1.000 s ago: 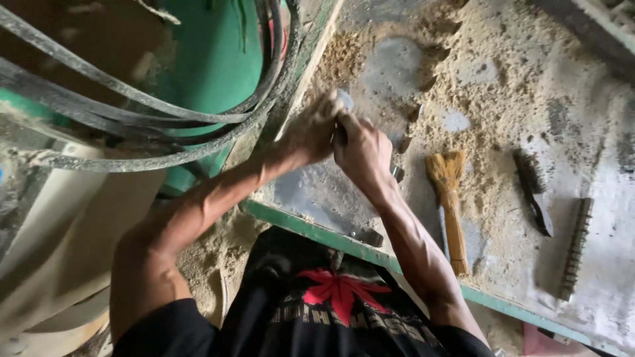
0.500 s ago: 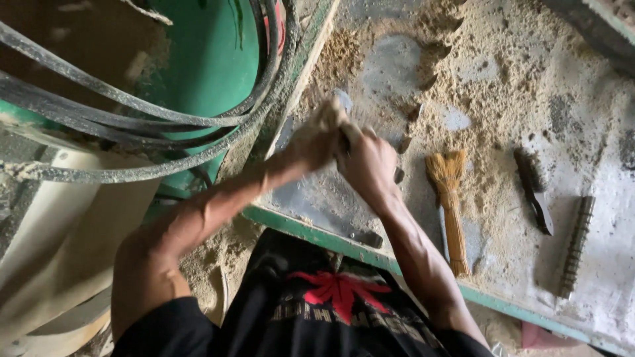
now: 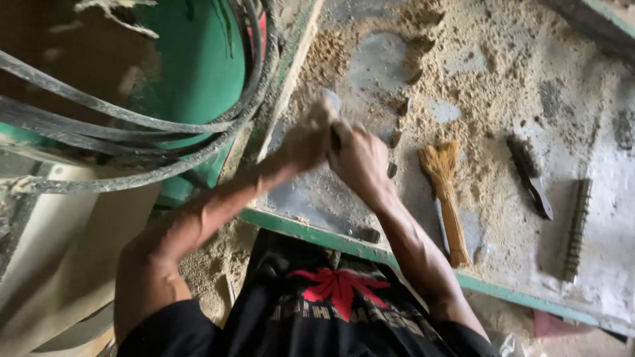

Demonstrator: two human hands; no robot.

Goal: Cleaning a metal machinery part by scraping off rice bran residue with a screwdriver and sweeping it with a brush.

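Note:
My left hand (image 3: 305, 140) and my right hand (image 3: 362, 162) are pressed close together over the sawdust-covered metal table (image 3: 503, 79), near its left edge. Both are closed around a small grey metal tool (image 3: 331, 100); its pale tip sticks out beyond my fingers and a dark part shows between the hands. The hands are blurred, so the rest of the tool is hidden. My forearms reach in from the bottom of the view.
A straw hand brush (image 3: 447, 193) lies right of my hands, then a dark-handled tool (image 3: 529, 176) and a toothed metal strip (image 3: 577, 228). A green wheel (image 3: 192, 66) wrapped in dark bands (image 3: 132, 122) stands left. The table's green front edge (image 3: 311, 233) runs below.
Both hands have shifted slightly toward me and to the left while staying clasped on the tool. Everything lying on the table is where it was.

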